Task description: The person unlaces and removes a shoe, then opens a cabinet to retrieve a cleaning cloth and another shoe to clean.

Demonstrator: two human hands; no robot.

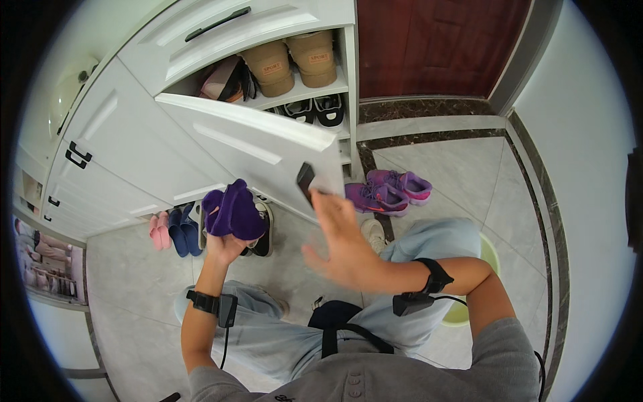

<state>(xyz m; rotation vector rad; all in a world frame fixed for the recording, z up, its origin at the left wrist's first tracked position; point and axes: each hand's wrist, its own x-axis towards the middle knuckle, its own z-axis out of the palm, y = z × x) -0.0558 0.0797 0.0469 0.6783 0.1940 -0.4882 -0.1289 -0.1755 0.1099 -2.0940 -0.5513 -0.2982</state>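
Observation:
My left hand (224, 249) grips a bunched, soft purple cloth (241, 216) from below. It is held up in front of the shoe cabinet, above black canvas shoes (264, 236) on the floor. My right hand (339, 241) is blurred, with thumb and fingers apart and nothing seen in it. Its fingertips are by the black handle (305, 182) at the free edge of a partly open white cabinet door (261, 143); whether they touch it I cannot tell. Behind that door, tan shoes (314, 58) stand on one shelf and black shoes (329, 109) on the shelf below.
Purple sneakers (384, 193) sit on the tiled floor right of the door. Blue slippers (183, 231) and pink slippers (159, 231) line the cabinet's base at left. A pale green basin (457, 314) is beside my right leg. A dark red door (432, 50) stands ahead.

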